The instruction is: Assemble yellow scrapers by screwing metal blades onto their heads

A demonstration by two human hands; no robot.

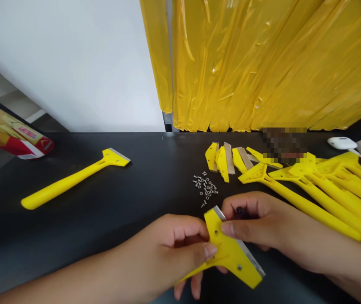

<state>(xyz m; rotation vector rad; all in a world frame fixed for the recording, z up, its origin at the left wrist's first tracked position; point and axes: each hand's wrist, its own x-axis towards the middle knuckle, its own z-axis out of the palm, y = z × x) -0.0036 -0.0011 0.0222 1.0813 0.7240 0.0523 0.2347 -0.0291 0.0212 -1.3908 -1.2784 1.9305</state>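
Near the bottom centre, a yellow scraper with a metal blade along its right edge is held between both hands. My left hand grips it where the head meets the handle, thumb on top. My right hand pinches the upper blade edge with its thumb on the yellow face; a small dark object shows at its fingers. One hole in the head holds a metal fastener; the inside of the other, upper one is too small to tell. Most of the handle is hidden by my left hand.
Another scraper lies at left. Small screws and nuts are scattered centrally. Behind are yellow plates with blades; yellow handles pile up at right. A red-and-yellow package stands far left, a white device far right.
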